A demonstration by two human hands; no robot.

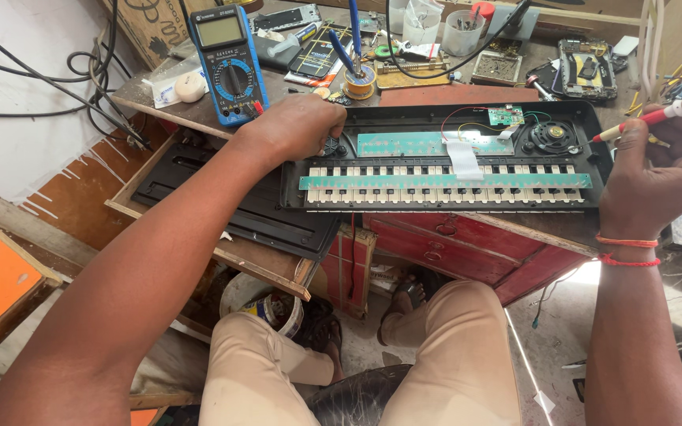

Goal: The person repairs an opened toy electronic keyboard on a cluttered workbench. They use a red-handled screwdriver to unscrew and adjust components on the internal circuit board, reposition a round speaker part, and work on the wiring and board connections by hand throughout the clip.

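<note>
At the desk's left edge stands a blue multimeter [226, 63]. The left hand [294, 126] presses flat, fingers loosely curled, on the left end of the opened electronic keyboard [451, 158], which lies along the front edge of the desk [436, 95]. It looks light and stiff-cased, but its bared circuit strip [444, 181] and ribbon cable [463, 158] seem fragile: hold by the plastic rim. The right hand [657, 173] pinches a red screwdriver [641, 122].

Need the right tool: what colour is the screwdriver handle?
Red, white tipped screwdriver in right hand; head view.
</note>
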